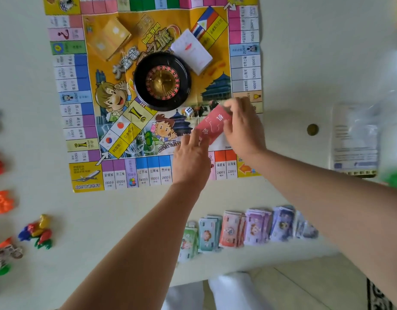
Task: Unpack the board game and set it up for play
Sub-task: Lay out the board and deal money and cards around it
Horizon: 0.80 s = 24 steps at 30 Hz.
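Observation:
The paper game board (117, 166) lies unfolded on the table. On it stand a black roulette wheel (162, 81), a yellow card deck (110, 40), a white card deck (192, 53) and a white die (189, 111). Over the board's near right corner, my right hand (242, 126) grips a stack of red cards (212, 125) by its right side. My left hand (189, 159) touches the stack's near left edge with straight fingers. Several piles of play money (249, 229) lie in a row near the table's front edge.
Coloured plastic pieces (36, 231) and orange and red pieces (1, 202) lie at the left of the table. A leaflet under clear plastic (355, 139) sits at the right, with a small dark round object (312, 129) beside it. My white-clad knees (215, 291) show below the table edge.

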Tool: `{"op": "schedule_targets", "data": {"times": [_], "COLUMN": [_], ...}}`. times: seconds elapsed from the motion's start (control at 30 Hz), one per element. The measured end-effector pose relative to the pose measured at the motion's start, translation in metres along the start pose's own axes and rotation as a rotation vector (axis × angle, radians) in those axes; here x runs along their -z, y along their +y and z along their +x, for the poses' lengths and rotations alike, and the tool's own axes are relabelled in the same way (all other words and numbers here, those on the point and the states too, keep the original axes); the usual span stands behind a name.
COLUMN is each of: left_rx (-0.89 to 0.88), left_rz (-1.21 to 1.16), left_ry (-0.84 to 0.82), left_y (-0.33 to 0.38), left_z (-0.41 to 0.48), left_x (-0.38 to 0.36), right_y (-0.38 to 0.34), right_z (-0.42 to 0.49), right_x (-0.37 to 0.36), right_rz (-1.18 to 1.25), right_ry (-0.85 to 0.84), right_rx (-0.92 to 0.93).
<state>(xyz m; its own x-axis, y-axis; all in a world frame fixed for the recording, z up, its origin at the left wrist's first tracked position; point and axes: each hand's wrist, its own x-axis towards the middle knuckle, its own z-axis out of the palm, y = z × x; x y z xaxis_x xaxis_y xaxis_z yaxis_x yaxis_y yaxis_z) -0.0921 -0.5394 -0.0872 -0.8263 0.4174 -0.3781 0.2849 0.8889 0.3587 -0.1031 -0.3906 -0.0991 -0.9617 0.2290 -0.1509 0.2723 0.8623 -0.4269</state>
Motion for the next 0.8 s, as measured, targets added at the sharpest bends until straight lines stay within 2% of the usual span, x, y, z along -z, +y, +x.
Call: {"op": "schedule_targets", "data": {"times": [0.07,0.13,0.3,0.47,0.67,0.8], "left_rx": [-0.010,-0.036,-0.044,-0.033,0.128,0.280], "left_rz": [-0.019,-0.053,-0.101,-0.255,-0.358,-0.443], "left_ry": [0.014,0.033,-0.013,-0.054,0.058,0.086], "left_y": [0.000,-0.002,-0.006,-0.024,-0.063,-0.095], "left_z": [-0.001,-0.001,0.001,-0.006,-0.056,-0.112], "left_x": [0.001,0.001,0.005,0.009,0.013,0.007], "right_y": [-0.002,-0.004,-0.017,-0.022,-0.050,-0.095], "right_z": [-0.012,-0.023,-0.030,-0.023,-0.043,-0.092], "right_x": [-0.002,-0.007,-0.011,-0.005,-0.004,-0.022], "right_rz": [-0.022,-0.074,-0.154,-0.188,-0.114,0.077], "right_ry": [-0.009,-0.108,-0.204,-0.275,-0.164,-0.328], "right_rx": [0.097,0.170,0.116,0.123,0.121,0.234]}}
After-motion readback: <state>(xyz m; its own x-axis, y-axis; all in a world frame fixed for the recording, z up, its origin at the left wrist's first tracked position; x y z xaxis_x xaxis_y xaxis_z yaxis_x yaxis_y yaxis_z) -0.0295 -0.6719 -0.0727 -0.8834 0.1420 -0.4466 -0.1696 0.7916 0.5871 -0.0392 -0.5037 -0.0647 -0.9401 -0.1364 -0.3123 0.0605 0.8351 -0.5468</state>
